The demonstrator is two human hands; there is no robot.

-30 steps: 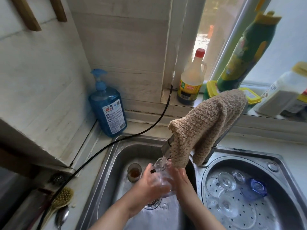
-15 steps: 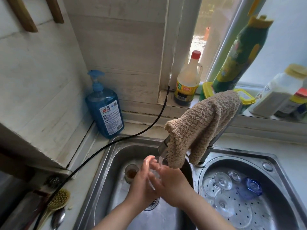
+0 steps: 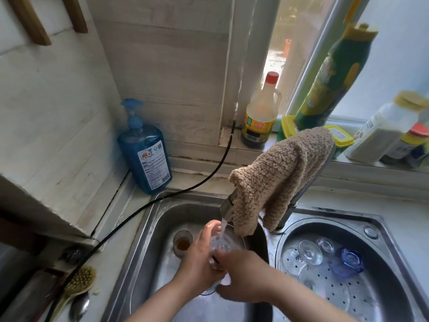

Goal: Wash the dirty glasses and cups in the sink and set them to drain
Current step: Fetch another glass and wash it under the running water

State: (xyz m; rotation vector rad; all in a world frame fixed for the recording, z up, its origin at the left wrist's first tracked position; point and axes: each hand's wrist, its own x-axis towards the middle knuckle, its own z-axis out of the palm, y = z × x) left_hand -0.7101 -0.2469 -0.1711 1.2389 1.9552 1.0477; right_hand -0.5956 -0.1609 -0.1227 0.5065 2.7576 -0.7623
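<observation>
Clear glass sits in both hands under the tap's stream, over the left sink basin. Left hand has its grip curled round the wall; right hand closes on the near side. Best to turn it slowly so water sweeps the whole inside, holding firmly since wet glass slips. A small cup with brown dregs waits behind. Washed glasses drain in the right basin. Farther back, the blue soap bottle and brown bottle carry labels too small to read.
</observation>
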